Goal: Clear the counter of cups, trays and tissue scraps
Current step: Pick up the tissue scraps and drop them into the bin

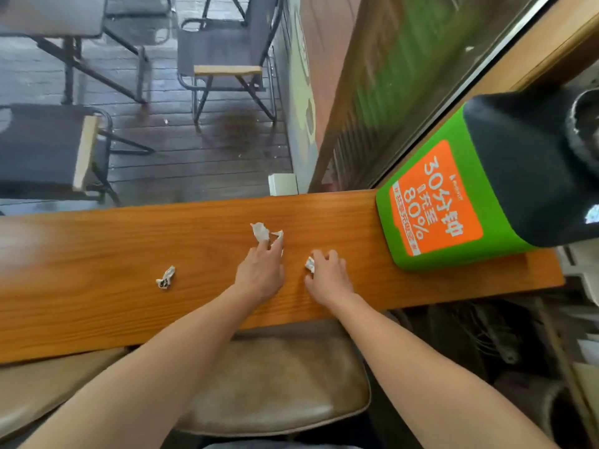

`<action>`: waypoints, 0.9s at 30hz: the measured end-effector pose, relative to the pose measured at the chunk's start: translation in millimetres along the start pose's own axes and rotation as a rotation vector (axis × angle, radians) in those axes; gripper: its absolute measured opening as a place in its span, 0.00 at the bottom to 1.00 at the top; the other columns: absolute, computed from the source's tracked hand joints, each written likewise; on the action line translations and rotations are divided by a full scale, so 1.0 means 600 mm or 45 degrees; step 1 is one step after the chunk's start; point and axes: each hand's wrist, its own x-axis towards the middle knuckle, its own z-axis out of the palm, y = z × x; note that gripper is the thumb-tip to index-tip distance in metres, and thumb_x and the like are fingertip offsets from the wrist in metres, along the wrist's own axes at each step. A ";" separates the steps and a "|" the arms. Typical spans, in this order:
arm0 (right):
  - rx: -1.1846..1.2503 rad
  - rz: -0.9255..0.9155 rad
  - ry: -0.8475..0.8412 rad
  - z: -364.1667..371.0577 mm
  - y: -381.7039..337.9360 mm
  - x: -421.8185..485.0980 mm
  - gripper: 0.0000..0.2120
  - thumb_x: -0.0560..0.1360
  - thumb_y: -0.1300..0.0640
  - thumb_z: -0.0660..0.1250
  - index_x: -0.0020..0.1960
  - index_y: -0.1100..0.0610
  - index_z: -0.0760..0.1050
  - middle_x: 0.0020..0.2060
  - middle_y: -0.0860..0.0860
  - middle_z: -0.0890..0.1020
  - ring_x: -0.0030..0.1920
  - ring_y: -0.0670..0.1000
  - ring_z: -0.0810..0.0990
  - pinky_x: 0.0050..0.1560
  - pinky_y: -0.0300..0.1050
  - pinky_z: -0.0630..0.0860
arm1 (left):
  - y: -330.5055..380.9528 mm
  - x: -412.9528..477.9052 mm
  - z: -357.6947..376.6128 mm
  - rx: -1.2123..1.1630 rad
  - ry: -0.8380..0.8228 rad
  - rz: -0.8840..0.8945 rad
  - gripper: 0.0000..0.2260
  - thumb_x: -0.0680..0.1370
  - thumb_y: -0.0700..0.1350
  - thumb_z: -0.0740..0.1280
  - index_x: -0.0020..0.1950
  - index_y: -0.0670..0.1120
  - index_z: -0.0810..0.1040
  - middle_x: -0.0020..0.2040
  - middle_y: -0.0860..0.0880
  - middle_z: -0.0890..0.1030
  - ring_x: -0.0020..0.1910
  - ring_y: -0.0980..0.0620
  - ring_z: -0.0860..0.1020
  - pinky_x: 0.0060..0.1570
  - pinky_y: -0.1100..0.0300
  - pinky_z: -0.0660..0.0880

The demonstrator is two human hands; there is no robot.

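Closest in, brown stool seat point(275, 384) beneath both forearms. Past it on the tabletop point(97, 247), left hand point(259, 273) pinching a torn white tissue scrap point(261, 233), right hand point(327, 277) just beside, fingers curled onto a small crumpled scrap point(310, 264). Well left of the left hand, a stained wad point(166, 277) on open wood; right of the right hand, green box point(453, 202) filling the tabletop's end.
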 end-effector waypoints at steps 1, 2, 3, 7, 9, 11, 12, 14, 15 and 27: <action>0.005 0.009 0.027 0.011 -0.001 0.002 0.21 0.78 0.52 0.64 0.70 0.50 0.66 0.66 0.56 0.67 0.64 0.59 0.67 0.58 0.54 0.72 | -0.003 0.009 0.006 -0.025 0.074 0.023 0.23 0.80 0.46 0.63 0.75 0.50 0.64 0.68 0.43 0.73 0.61 0.41 0.75 0.54 0.47 0.77; 0.011 0.015 0.052 0.020 -0.001 0.004 0.21 0.78 0.53 0.64 0.70 0.49 0.66 0.65 0.56 0.67 0.63 0.59 0.67 0.57 0.53 0.72 | -0.005 0.017 0.013 -0.046 0.133 0.040 0.24 0.80 0.46 0.64 0.75 0.50 0.64 0.68 0.43 0.72 0.61 0.42 0.75 0.53 0.48 0.77; 0.014 0.018 0.070 0.029 0.000 0.006 0.21 0.78 0.53 0.64 0.70 0.49 0.66 0.65 0.55 0.67 0.62 0.58 0.67 0.56 0.53 0.72 | -0.008 0.025 0.020 -0.060 0.168 0.054 0.23 0.80 0.46 0.65 0.75 0.50 0.64 0.68 0.43 0.72 0.61 0.42 0.75 0.51 0.49 0.78; -0.001 -0.016 0.119 0.058 0.010 0.010 0.21 0.78 0.54 0.64 0.69 0.47 0.67 0.63 0.55 0.66 0.59 0.58 0.67 0.53 0.52 0.74 | -0.011 0.041 0.044 -0.022 0.150 0.115 0.21 0.80 0.44 0.65 0.72 0.49 0.67 0.68 0.42 0.71 0.59 0.42 0.75 0.49 0.51 0.78; -0.013 -0.040 0.167 0.065 0.013 0.009 0.20 0.78 0.55 0.64 0.68 0.47 0.67 0.63 0.55 0.66 0.58 0.57 0.67 0.52 0.51 0.75 | -0.012 0.041 0.053 0.003 0.139 0.121 0.21 0.79 0.42 0.66 0.72 0.47 0.68 0.68 0.42 0.71 0.59 0.42 0.75 0.50 0.50 0.78; -0.020 -0.056 0.211 0.069 0.015 0.011 0.17 0.78 0.57 0.64 0.67 0.49 0.69 0.62 0.55 0.68 0.57 0.57 0.67 0.50 0.50 0.75 | -0.012 0.040 0.059 0.012 0.131 0.103 0.21 0.79 0.40 0.66 0.71 0.45 0.68 0.68 0.43 0.70 0.60 0.42 0.75 0.53 0.50 0.78; -0.018 -0.065 0.225 0.069 0.015 0.012 0.16 0.78 0.58 0.63 0.65 0.50 0.70 0.61 0.55 0.69 0.56 0.57 0.68 0.49 0.50 0.75 | -0.011 0.040 0.061 0.008 0.124 0.096 0.20 0.79 0.38 0.65 0.70 0.44 0.69 0.67 0.42 0.71 0.60 0.42 0.75 0.54 0.49 0.77; 0.003 -0.089 0.229 0.069 0.016 0.015 0.13 0.79 0.60 0.63 0.62 0.53 0.71 0.58 0.55 0.71 0.56 0.57 0.70 0.48 0.50 0.75 | -0.010 0.038 0.062 0.003 0.100 0.095 0.16 0.79 0.36 0.63 0.66 0.42 0.72 0.63 0.42 0.74 0.58 0.42 0.75 0.54 0.49 0.76; 0.013 -0.105 0.221 0.068 0.017 0.016 0.11 0.79 0.61 0.62 0.61 0.54 0.72 0.57 0.56 0.72 0.55 0.58 0.71 0.49 0.51 0.75 | -0.010 0.037 0.062 0.008 0.083 0.099 0.13 0.79 0.35 0.62 0.64 0.41 0.72 0.60 0.41 0.76 0.57 0.42 0.76 0.53 0.50 0.76; 0.132 -0.104 0.042 0.060 0.014 0.012 0.03 0.78 0.61 0.61 0.47 0.55 0.73 0.48 0.54 0.75 0.48 0.56 0.76 0.46 0.49 0.73 | -0.034 -0.004 0.053 -0.103 0.029 0.078 0.06 0.80 0.46 0.62 0.45 0.47 0.69 0.52 0.46 0.71 0.51 0.45 0.73 0.50 0.54 0.71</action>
